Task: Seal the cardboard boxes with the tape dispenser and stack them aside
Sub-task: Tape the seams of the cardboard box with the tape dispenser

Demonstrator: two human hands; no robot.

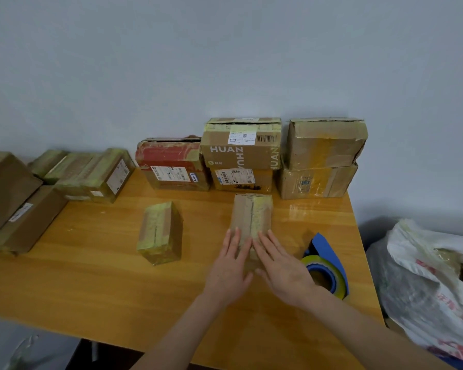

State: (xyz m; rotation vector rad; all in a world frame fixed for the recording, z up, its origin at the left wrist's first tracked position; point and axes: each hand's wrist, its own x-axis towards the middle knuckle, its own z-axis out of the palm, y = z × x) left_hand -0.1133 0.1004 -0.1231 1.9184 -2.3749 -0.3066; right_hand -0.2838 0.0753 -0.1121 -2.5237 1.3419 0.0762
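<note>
A small brown cardboard box [251, 214] lies on the wooden table [96, 276], its two top flaps meeting along a dark seam. My left hand [229, 265] and my right hand [281, 268] press flat on the near end of its top, fingers straight, one on each flap. The blue tape dispenser [328, 265] with a yellowish tape roll rests on the table just right of my right hand. A second small box [161, 232], wrapped in yellowish tape, stands to the left.
Taped boxes are stacked along the wall: a red-striped one [171, 164], a "HUAN" box [241, 145] on another, and two more at the right [324, 156]. Several boxes [24, 198] are piled at the left. A white plastic bag [425, 284] sits beyond the table's right edge.
</note>
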